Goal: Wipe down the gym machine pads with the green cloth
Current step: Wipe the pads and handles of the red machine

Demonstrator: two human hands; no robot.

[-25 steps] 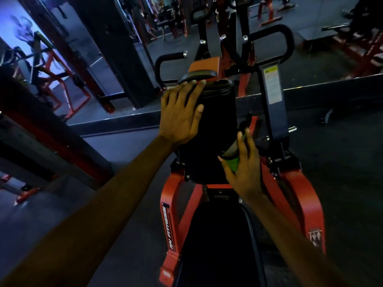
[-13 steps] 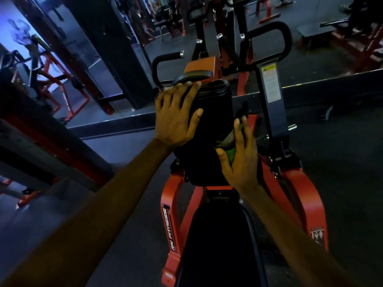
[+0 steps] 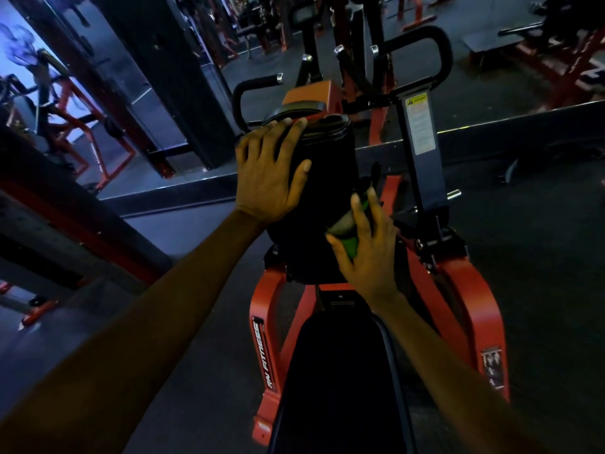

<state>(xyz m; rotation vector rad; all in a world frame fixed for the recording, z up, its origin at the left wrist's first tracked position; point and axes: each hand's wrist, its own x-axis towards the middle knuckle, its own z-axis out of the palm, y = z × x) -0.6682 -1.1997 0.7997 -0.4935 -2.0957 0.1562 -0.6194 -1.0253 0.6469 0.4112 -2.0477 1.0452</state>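
Observation:
A black upright chest pad (image 3: 327,191) stands on an orange gym machine (image 3: 471,290) in the middle of the view. My left hand (image 3: 268,175) lies flat with spread fingers on the pad's upper left side. My right hand (image 3: 366,250) presses the green cloth (image 3: 348,239) against the pad's lower right edge; most of the cloth is hidden under the palm. A black seat pad (image 3: 340,381) lies below, between my forearms.
Black looped handles (image 3: 435,50) and a dark post with a warning label (image 3: 420,126) rise behind the pad. A wall mirror with a low ledge (image 3: 163,191) runs behind the machine. Another orange and black frame (image 3: 65,224) stands at left. Dark rubber floor (image 3: 540,240) lies to the right.
The view has shifted slightly. My right hand with the cloth sits a little higher on the pad's right side than one second ago. My left hand stays flat on the pad.

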